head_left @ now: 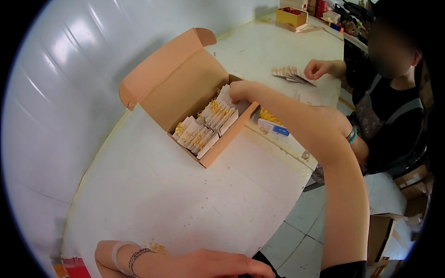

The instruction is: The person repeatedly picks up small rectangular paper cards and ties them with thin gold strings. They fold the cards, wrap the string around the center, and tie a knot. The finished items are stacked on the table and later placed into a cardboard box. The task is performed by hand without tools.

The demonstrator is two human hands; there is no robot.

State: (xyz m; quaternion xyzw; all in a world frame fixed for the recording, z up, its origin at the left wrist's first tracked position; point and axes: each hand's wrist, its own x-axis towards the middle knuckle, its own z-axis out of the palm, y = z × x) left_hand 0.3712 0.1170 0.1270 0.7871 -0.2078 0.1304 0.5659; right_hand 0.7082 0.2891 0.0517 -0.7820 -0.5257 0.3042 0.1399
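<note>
My right arm stretches across the table to an open brown cardboard box (221, 147) with its lid raised. At the box's far right end, my right hand (241, 91) is closed, its fingertips curled at a white card (225, 96). Rows of white cards with gold cords (197, 139) stand packed upright in the box. Low in the view, my left hand (211, 265) lies near the table's front edge, wearing bracelets at the wrist; its fingers are mostly cut off by the lower edge. Some gold cord (156, 248) shows just behind that wrist.
Right of the box lie more gold cords (269, 116) and a blue-and-white packet (274, 127). Across the table a co-worker's hand (320, 69) is beside a fanned row of cards (292, 74). A yellow box (291, 19) stands at the back. A pale wall (69, 83) borders the left.
</note>
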